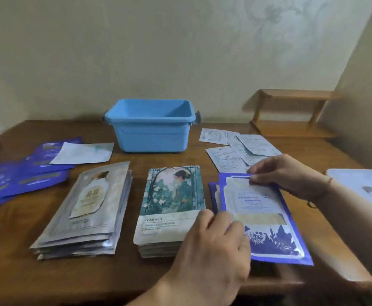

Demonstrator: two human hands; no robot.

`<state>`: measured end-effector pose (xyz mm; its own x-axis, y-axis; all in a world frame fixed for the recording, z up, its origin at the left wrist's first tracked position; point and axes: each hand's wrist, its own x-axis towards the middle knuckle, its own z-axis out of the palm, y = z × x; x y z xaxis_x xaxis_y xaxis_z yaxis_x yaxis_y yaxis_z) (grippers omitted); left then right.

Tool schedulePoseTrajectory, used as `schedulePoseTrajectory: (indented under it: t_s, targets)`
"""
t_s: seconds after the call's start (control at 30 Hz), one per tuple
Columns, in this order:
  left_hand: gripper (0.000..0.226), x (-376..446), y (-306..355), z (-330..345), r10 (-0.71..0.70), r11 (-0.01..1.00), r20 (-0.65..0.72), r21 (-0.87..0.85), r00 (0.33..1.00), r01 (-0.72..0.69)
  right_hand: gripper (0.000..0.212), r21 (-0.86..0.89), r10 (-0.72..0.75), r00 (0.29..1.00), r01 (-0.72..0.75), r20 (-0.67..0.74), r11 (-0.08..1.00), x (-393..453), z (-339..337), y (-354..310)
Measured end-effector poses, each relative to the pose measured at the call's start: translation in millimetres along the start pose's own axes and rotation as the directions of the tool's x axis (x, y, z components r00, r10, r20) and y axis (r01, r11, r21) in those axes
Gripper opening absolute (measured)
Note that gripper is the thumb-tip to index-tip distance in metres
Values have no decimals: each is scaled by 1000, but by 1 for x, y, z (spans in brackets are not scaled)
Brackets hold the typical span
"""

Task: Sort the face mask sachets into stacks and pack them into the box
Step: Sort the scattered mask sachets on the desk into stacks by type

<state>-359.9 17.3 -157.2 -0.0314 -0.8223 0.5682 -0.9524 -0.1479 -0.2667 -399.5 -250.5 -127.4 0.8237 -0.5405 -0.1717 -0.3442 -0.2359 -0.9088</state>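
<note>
Blue sachet (266, 219) pinched by both hands' fingers, left hand (216, 241) near edge, right hand (291, 173) far; sorting underway, next square it onto its stack.

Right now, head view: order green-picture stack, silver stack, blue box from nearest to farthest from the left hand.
1. Green-picture stack: beside the left hand, which overlaps its right edge.
2. Silver stack: farther left, front of table.
3. Blue box: at the back, near the wall.
</note>
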Motion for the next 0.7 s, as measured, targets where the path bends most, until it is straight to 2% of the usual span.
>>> schedulePoseTrajectory:
  t_s: [0.07,0.17,0.23,0.33,0.5,0.7]
  targets:
    - [18,-1,4,5,12,1000,102,26,995,-15,12,-78,-70,997,68,-22,995,4,7,12]
    - [14,-1,7,9,-2,997,176,73,984,-11,13,-232,-174,983,157,-51,960,14,16,24]
    - [3,0,9,12,-4,996,225,83,974,-15,16,-351,-243,968,205,-68,914,22,19,27]
    - [19,2,12,16,-22,998,291,68,956,2,21,-522,-296,951,210,-85,827,28,20,28]
    - [17,5,14,22,-51,999,284,27,957,45,20,-597,-322,946,241,-32,765,27,20,31]
    - [16,3,11,19,-104,993,210,83,972,88,6,-648,-379,923,246,-71,721,25,26,35]
